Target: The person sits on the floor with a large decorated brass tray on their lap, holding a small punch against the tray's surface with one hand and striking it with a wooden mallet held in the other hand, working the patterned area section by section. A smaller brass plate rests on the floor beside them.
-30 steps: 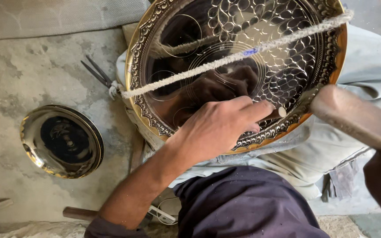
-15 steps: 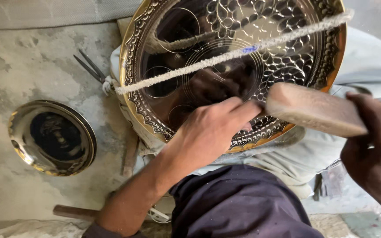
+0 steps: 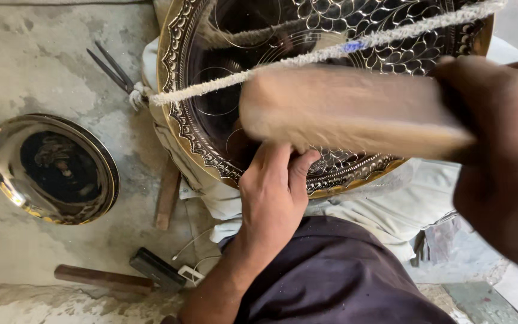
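Observation:
A large round brass tray [image 3: 193, 138] with an engraved floral pattern rests on my lap. A white rope [image 3: 223, 84] runs across its face. My left hand [image 3: 274, 192] presses on the tray's lower rim, fingers bunched as if pinching a small tool that I cannot make out. My right hand [image 3: 499, 156] grips a wooden mallet [image 3: 349, 111], blurred with motion, right above the left hand's fingers.
A smaller shiny metal plate [image 3: 52, 168] lies on the concrete floor at the left. A hammer with a wooden handle [image 3: 115, 277] lies near my knee. A metal pair of pincers [image 3: 112, 66] sits beside the tray's left edge. A wooden stick [image 3: 166, 195] lies under the cloth.
The mallet has swung left and down from the right side until it is over the left hand. The view has shifted slightly left.

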A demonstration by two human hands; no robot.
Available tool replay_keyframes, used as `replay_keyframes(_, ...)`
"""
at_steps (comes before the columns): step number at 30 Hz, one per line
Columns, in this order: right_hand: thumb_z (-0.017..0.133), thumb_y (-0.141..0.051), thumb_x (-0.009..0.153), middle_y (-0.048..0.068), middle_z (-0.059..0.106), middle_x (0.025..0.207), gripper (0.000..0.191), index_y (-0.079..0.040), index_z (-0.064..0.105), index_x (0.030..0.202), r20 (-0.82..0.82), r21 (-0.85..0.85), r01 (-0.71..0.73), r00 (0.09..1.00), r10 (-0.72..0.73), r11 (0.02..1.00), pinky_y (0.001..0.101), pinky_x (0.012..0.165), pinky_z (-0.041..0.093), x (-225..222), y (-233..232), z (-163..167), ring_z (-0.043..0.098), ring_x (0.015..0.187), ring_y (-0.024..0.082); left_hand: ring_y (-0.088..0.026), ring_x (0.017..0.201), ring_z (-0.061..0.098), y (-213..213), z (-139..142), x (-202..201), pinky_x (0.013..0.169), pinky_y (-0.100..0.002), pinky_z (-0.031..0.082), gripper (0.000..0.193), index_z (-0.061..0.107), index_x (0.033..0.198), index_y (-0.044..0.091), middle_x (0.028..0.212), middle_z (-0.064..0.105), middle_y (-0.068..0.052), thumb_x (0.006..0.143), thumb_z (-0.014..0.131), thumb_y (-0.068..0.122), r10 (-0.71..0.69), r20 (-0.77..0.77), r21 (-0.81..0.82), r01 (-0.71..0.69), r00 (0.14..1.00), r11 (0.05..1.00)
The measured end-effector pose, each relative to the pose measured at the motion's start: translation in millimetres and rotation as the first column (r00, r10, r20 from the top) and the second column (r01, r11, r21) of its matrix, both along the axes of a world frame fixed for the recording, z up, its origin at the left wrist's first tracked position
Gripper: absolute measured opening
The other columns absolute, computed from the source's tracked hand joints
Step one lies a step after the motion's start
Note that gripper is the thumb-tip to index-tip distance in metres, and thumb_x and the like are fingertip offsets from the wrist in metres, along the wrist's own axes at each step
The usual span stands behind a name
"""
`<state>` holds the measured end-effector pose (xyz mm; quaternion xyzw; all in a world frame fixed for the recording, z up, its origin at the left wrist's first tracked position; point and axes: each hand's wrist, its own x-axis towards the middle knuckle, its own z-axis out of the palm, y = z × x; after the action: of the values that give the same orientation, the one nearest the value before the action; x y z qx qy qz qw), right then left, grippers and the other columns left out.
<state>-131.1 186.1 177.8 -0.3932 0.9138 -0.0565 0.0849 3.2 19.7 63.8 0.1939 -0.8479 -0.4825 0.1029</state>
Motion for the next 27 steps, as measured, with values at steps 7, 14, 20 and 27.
replay_keyframes(7, 0.070, 0.005, 0.083, 0.020, 0.064, 0.093, 0.051, 0.001, 0.063, 0.133, -0.101, 0.122, -0.133, 0.984, 0.146, 0.983, 0.0377, 0.062, 0.050, 2, -20, 22, 0.062, 0.070, 0.027, -0.034, 0.086, 0.068, 10, 2, 12, 0.075, -0.042, 0.055, 0.022, 0.056, 0.116, 0.000, 0.099, 0.065, -0.017, 0.106, 0.066, 0.016, 0.054, -0.049, -0.023, -0.056, 0.997, 0.998)
replay_keyframes(14, 0.059, 0.003, 0.097, 0.017, 0.055, 0.079, 0.048, 0.004, 0.057, 0.145, -0.140, 0.204, -0.144, 0.975, 0.175, 0.968, 0.0387, 0.062, 0.043, -12, 27, -6, 0.049, 0.060, 0.024, -0.017, 0.076, 0.070, 15, 7, 10, 0.065, -0.029, 0.057, 0.022, 0.052, 0.106, 0.000, 0.095, 0.065, -0.010, 0.105, 0.068, 0.016, 0.154, -0.033, 0.170, -0.146, 0.988, 0.975)
replay_keyframes(20, 0.059, 0.008, 0.092, 0.019, 0.057, 0.085, 0.046, 0.004, 0.059, 0.137, -0.067, 0.107, -0.104, 0.992, 0.112, 0.989, 0.0411, 0.065, 0.046, -10, 1, 12, 0.052, 0.067, 0.027, -0.018, 0.074, 0.071, 17, -1, 16, 0.061, -0.029, 0.057, 0.026, 0.050, 0.107, -0.001, 0.089, 0.065, -0.009, 0.105, 0.069, 0.016, 0.159, -0.014, 0.155, -0.155, 0.987, 0.976)
replay_keyframes(27, 0.073, 0.002, 0.077, 0.021, 0.065, 0.101, 0.062, 0.001, 0.064, 0.139, -0.194, 0.038, -0.305, 0.932, 0.306, 0.952, 0.0400, 0.070, 0.051, -4, -41, 42, 0.063, 0.082, 0.031, -0.031, 0.077, 0.070, 20, -14, 25, 0.064, -0.039, 0.056, 0.031, 0.053, 0.109, -0.005, 0.092, 0.064, -0.016, 0.103, 0.072, 0.018, 0.135, -0.071, -0.007, -0.136, 0.988, 0.991)
